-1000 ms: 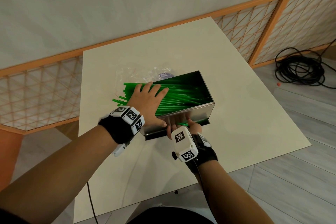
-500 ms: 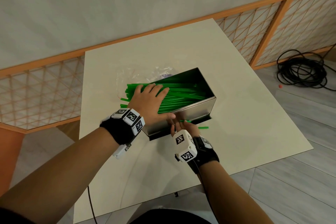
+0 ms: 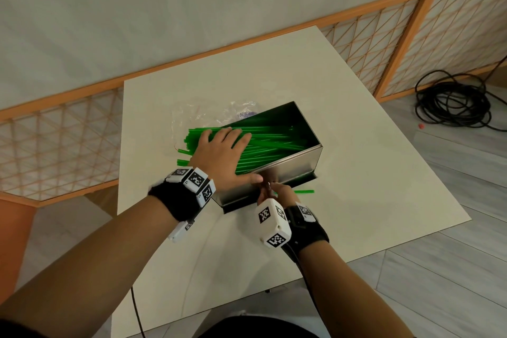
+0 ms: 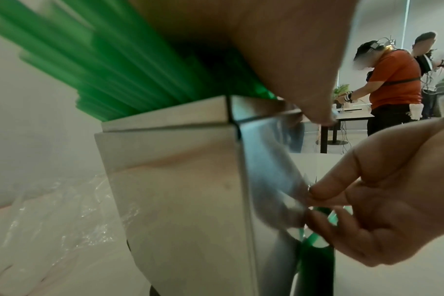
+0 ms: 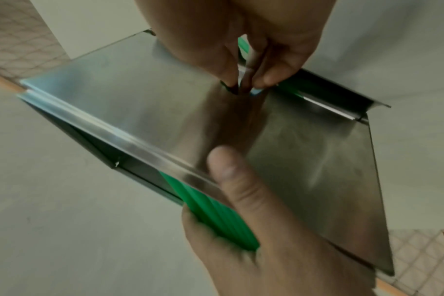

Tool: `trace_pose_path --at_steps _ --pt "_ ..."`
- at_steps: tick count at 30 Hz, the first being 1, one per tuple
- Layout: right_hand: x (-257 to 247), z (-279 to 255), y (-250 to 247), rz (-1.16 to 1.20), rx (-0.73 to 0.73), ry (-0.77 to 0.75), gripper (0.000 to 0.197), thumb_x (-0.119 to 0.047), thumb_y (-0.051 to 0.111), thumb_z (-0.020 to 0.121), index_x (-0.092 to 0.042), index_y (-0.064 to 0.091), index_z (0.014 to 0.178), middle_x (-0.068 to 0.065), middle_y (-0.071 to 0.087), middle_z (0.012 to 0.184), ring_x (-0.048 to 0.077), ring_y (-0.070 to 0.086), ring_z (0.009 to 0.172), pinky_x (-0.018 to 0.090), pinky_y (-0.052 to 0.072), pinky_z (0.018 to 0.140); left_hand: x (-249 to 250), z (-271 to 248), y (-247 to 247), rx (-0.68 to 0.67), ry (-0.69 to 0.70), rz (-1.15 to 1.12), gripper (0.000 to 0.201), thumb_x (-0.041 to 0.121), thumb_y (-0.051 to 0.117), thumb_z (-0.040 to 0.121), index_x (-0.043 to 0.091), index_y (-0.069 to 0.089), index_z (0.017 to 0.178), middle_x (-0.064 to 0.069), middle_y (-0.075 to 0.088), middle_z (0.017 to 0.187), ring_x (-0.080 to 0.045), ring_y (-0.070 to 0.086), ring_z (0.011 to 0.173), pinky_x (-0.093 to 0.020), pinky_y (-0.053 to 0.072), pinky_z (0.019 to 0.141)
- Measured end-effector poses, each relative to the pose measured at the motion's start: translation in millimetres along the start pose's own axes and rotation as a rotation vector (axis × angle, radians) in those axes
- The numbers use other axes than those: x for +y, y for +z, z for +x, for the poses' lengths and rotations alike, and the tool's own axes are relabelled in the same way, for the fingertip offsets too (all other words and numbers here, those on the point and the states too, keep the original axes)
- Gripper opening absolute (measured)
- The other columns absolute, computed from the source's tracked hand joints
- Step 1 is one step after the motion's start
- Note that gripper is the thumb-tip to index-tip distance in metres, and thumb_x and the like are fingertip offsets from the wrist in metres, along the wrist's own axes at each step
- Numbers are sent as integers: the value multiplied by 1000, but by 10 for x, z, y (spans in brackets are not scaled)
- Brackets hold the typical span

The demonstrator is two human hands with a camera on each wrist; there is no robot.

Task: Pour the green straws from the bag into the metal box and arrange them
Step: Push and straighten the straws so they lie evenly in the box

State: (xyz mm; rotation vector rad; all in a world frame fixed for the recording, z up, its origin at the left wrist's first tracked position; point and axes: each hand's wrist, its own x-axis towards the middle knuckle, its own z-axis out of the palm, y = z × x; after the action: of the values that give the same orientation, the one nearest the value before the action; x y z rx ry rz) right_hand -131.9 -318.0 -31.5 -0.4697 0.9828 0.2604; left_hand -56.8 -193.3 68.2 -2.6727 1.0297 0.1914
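Left hand (image 3: 219, 156) lies flat on the straws (image 3: 263, 145); right hand (image 3: 277, 192) pinches a stray straw (image 3: 303, 191) near the box (image 3: 290, 170), which may tip

The premises appear to be an indoor data-recording workspace or lab rather than a home. A plain cream table (image 3: 343, 173) stands against a bare grey wall (image 3: 164, 8), bordered by low orange-framed lattice partitions (image 3: 411, 35) that fence off the station. The floor (image 3: 452, 269) is grey plank-pattern laminate, with a coil of black cable (image 3: 452, 103) lying loose on it. The left wrist view shows, in the background, another person in an orange shirt (image 4: 393, 80) wearing head-mounted gear and wrist devices, working at a dark-legged table (image 4: 342, 120), with a second person (image 4: 426, 46) beside. Both forearms of the wearer carry marker-tagged wrist units (image 3: 274, 222).
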Motion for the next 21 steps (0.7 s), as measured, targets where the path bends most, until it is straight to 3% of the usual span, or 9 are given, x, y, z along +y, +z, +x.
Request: trace_pose_path --at_steps 3,5,9,12,13,15,16,18,21 --pt "-12 -86 -17 55 -2 42 26 -4 37 95 -8 46 71 5 43 71 15 42 61 24 37 56 22 9 6 -40 12 40 116 91 36 61 22 5 150 -4 15 158 -25 14 145 -53 16 115" --pt "-24 -140 -20 133 -22 69 17 -7 39 94 -7 48 79 6 46 75 16 46 67 29 42 63 41 29 13 -31 4 50 115 86 45 63 22 5 150 -5 14 158 -26 14 145 -53 15 114" --pt "-24 -200 -32 256 -144 77 15 -14 40 89 -10 49 99 2 48 80 17 50 76 38 45 77 90 50 10 9 -30 38 110 85 43 64 23 11 149 -4 19 157 -26 17 144 -54 15 114" --pt "12 -199 -49 331 -236 52 11 -14 42 82 -12 50 88 -1 47 78 16 52 107 49 30 105 114 81 -58 33 -43 15 112 88 42 62 24 11 149 -4 20 157 -26 18 144 -57 9 115" --pt "22 -193 -73 354 -266 41 14 -15 44 74 -13 50 87 -1 46 79 12 50 110 52 23 109 118 90 -73 30 -43 10 111 88 41 62 25 11 149 -4 19 157 -27 17 144 -58 8 115" --pt "5 -156 -114 314 -319 30 16 -14 46 64 -13 47 80 -1 38 74 12 53 96 55 19 110 122 103 -57 6 -44 14 109 89 36 65 24 10 149 -5 17 158 -28 14 145 -59 6 116" --pt "-29 -154 -131 262 -320 41 12 -13 45 65 -12 44 77 0 35 72 17 53 91 53 21 110 129 101 -33 -8 -46 17 107 89 32 67 24 10 149 -5 15 158 -28 12 146 -59 6 115" --pt "-126 -173 -180 126 -272 47 5 -10 41 77 -9 45 80 5 43 79 23 48 102 47 29 108 142 102 21 -7 -49 11 104 88 26 70 24 10 149 -6 13 159 -28 9 146 -59 5 115" --pt "-235 -215 -311 -78 -143 -17 19 -12 34 97 -3 51 101 13 55 96 26 48 109 37 43 94 149 115 49 15 -47 1 101 87 23 71 23 12 149 -6 15 158 -27 10 146 -59 7 115"
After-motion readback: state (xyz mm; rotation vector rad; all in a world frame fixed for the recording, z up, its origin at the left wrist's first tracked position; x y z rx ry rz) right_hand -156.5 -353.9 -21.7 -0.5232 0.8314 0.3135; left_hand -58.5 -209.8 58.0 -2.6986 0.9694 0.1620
